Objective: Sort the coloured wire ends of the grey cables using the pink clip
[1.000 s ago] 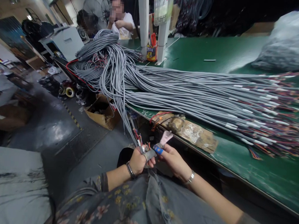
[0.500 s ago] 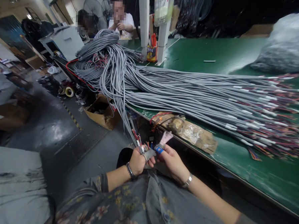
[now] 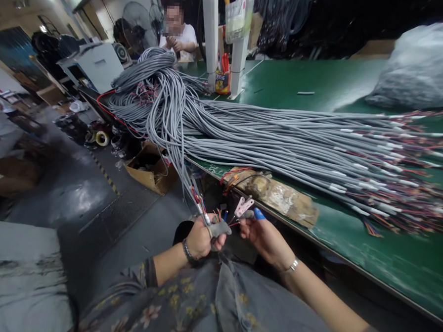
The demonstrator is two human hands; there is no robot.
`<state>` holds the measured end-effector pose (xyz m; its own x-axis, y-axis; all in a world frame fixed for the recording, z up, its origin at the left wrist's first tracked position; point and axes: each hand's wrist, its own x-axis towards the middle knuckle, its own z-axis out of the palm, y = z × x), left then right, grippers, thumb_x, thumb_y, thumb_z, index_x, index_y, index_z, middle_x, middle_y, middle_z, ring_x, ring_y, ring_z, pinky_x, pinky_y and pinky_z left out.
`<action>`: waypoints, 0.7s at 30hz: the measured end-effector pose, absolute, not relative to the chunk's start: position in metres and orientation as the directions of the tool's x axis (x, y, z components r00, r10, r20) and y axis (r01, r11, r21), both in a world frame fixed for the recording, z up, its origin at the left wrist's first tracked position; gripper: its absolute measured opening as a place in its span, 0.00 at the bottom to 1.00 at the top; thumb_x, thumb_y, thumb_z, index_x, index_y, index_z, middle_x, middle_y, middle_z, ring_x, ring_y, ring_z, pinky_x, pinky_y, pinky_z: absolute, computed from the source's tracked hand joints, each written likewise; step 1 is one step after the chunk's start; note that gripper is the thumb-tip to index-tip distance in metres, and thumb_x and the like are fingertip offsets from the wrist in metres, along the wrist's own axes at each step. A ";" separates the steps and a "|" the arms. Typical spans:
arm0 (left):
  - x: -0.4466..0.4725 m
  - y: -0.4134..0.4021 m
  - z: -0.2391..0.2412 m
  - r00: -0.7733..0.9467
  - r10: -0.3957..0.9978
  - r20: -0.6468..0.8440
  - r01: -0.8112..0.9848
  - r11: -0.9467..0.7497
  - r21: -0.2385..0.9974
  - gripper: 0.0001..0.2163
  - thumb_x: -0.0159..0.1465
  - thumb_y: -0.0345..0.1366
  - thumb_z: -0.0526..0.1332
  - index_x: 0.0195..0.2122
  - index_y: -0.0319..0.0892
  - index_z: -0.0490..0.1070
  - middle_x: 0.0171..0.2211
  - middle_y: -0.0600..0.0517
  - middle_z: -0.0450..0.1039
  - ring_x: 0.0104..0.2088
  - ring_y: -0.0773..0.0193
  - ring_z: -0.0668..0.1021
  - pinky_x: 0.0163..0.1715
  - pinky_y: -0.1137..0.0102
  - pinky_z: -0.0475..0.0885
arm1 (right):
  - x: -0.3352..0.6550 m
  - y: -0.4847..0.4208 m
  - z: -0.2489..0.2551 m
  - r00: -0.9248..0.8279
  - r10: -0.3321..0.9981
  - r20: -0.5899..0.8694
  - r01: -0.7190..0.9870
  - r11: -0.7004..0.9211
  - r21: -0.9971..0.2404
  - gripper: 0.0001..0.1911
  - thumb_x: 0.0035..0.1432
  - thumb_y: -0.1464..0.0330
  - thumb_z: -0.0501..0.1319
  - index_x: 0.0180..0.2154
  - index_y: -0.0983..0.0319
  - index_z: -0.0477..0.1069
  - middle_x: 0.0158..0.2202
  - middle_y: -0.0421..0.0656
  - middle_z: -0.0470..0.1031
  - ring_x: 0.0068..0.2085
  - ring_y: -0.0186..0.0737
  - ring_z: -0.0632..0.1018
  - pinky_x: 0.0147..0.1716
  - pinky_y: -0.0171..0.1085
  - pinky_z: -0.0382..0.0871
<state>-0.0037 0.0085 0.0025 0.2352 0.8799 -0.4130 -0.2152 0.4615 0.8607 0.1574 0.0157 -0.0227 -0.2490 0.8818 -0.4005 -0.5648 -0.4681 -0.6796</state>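
My left hand [image 3: 202, 240] is closed round the end of a grey cable [image 3: 190, 191] that hangs off the table edge, with coloured wires [image 3: 219, 217] fanning out above the fist. A grey finger cot covers my left forefinger. My right hand [image 3: 264, 235] sits just to the right, pinching a small pink clip-like tool [image 3: 243, 206], and its forefinger wears a blue cot. The two hands are a short gap apart over my lap.
A big bundle of grey cables [image 3: 267, 138] lies across the green table [image 3: 387, 264], stripped coloured ends at the right. A taped cardboard pad [image 3: 279, 196] sits on the table edge. An open carton [image 3: 149, 169] stands on the floor. Another person [image 3: 176, 32] sits at the far end.
My right hand has pulled away to the right from my left hand, taking the pink tool with it. The coloured wires now stand bare between the two hands.
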 end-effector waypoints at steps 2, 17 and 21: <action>-0.003 0.011 0.003 0.332 0.850 -0.409 -0.218 0.492 0.843 0.20 0.41 0.51 0.70 0.20 0.38 0.68 0.10 0.55 0.63 0.09 0.74 0.61 0.08 0.76 0.52 | 0.158 0.022 -0.019 -0.265 0.891 -0.368 -0.542 -0.453 -0.707 0.24 0.41 0.47 0.67 0.28 0.60 0.72 0.24 0.39 0.70 0.23 0.32 0.66 0.22 0.33 0.63; 0.011 0.023 0.003 0.390 0.814 -0.431 -0.311 0.557 0.770 0.20 0.37 0.47 0.72 0.21 0.37 0.69 0.10 0.55 0.65 0.08 0.74 0.61 0.06 0.77 0.51 | 0.148 0.036 -0.009 -0.256 0.908 -0.331 -0.664 -0.414 -0.623 0.20 0.39 0.51 0.71 0.25 0.61 0.76 0.21 0.37 0.71 0.23 0.31 0.67 0.24 0.31 0.65; 0.010 0.023 0.004 0.394 0.802 -0.449 -0.285 0.571 0.770 0.20 0.37 0.48 0.71 0.20 0.37 0.69 0.09 0.56 0.63 0.08 0.73 0.61 0.06 0.77 0.51 | 0.145 0.036 -0.007 -0.202 0.923 -0.326 -0.686 -0.371 -0.625 0.18 0.37 0.53 0.73 0.23 0.61 0.76 0.21 0.38 0.72 0.23 0.31 0.67 0.23 0.32 0.63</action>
